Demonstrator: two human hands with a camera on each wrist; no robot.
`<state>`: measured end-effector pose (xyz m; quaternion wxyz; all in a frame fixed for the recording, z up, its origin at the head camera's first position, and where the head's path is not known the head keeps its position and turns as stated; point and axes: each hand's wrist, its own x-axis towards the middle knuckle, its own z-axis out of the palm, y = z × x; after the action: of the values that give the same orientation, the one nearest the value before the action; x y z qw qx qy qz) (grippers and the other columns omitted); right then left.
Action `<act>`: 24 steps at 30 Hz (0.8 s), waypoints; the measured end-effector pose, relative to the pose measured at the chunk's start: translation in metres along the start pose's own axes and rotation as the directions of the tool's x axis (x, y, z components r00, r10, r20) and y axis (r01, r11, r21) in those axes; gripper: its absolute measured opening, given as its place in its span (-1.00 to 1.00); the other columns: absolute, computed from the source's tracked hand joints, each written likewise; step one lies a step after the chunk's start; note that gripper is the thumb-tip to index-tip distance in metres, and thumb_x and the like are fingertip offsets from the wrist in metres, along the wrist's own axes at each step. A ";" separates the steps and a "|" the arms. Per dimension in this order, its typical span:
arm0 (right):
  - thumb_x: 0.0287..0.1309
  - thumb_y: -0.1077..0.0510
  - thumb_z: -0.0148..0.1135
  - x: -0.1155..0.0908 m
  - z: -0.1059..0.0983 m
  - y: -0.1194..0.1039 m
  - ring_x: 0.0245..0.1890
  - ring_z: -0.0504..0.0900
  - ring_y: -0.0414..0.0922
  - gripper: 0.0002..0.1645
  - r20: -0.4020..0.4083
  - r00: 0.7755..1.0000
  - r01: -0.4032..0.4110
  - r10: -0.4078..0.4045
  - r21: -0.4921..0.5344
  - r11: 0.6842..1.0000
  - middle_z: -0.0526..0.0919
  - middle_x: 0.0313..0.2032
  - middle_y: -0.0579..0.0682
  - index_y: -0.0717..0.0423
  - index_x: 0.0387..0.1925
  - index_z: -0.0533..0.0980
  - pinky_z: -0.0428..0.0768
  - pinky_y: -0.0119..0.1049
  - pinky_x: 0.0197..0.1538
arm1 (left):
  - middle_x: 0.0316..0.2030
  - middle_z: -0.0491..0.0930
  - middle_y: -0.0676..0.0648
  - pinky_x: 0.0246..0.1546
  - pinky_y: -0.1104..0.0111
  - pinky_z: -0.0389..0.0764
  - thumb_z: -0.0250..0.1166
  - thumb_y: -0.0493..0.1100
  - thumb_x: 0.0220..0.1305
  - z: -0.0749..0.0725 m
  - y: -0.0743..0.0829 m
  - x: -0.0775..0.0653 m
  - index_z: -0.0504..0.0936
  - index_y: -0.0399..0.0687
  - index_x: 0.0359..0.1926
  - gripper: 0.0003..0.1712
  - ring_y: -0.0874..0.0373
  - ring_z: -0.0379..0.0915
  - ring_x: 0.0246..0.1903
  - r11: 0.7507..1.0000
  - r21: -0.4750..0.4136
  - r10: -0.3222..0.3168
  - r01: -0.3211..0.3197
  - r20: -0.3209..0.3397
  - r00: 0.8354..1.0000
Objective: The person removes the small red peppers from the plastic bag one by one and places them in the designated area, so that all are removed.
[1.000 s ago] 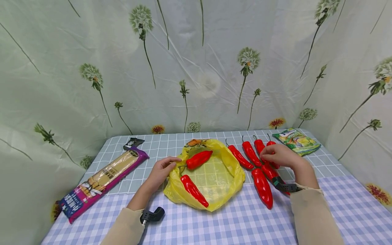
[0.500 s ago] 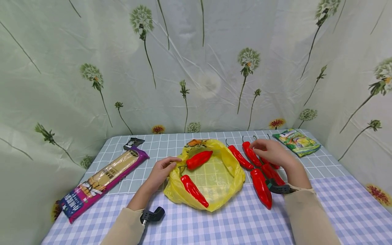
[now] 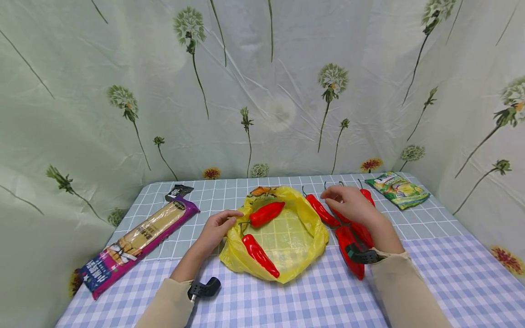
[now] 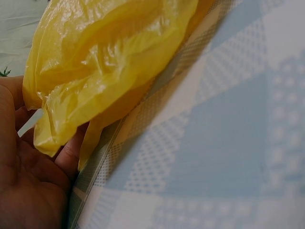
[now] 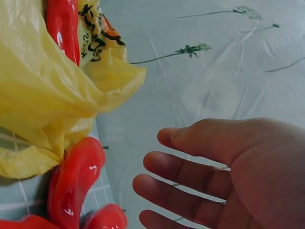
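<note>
My left hand (image 3: 217, 228) grips the left rim of a yellow plastic bag (image 3: 317, 237), which lies spread open in the middle of the table. In the left wrist view, its fingers (image 4: 69, 155) curl about the bag's crumpled edge (image 4: 95, 62). Two red peppers lie inside, an upper pepper (image 3: 266, 214) and a lower pepper (image 3: 259, 255). My right hand (image 3: 350, 205) hovers over several red peppers right of the bag, its fingers apart and holding nothing in the right wrist view. The nearest long pepper (image 3: 320, 209) lies just left of its fingertips; others are partly hidden beneath the hand and wrist.
A long purple noodle packet (image 3: 141, 243) lies at the left, with a small black packet (image 3: 179, 192) behind it. At the back right is a green and yellow packet (image 3: 398, 190). A dandelion-print curtain (image 3: 279, 109) hangs behind the checked tablecloth (image 3: 303, 300).
My right hand has moved left across the peppers, away from the rightmost one, which now shows again. The left hand and the bag have stayed in place.
</note>
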<state>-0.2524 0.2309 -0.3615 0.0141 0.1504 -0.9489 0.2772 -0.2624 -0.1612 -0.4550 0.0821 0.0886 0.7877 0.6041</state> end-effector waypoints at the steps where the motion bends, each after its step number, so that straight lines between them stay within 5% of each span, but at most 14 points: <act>1: 0.32 0.17 0.18 0.000 0.001 -0.001 -0.09 0.62 0.00 -0.74 -0.001 1.000 0.004 -0.004 0.005 1.000 0.72 -0.07 0.07 0.10 -0.01 0.63 0.67 -0.02 0.03 | 0.25 0.54 -0.15 -0.01 0.54 0.61 0.11 -0.13 0.48 0.000 0.000 0.000 0.63 -0.04 0.16 -0.66 0.09 0.49 0.06 1.000 -0.002 0.002 -0.002 0.003 1.000; 24: 0.28 0.12 0.28 0.006 0.026 -0.024 -0.15 0.60 -0.07 -0.78 0.048 0.999 0.017 -0.019 0.058 0.998 0.72 -0.06 0.02 -0.01 -0.05 0.64 0.72 -0.28 -0.17 | 0.24 0.54 -0.15 0.02 0.50 0.62 0.10 -0.13 0.48 0.000 -0.002 0.001 0.64 -0.02 0.15 -0.67 0.09 0.51 0.07 1.000 0.008 0.005 -0.005 -0.001 1.000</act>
<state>-0.2492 0.1958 -0.3705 -0.0110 0.1660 -0.9392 0.3003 -0.2638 -0.1615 -0.4568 0.0797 0.0904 0.7900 0.6011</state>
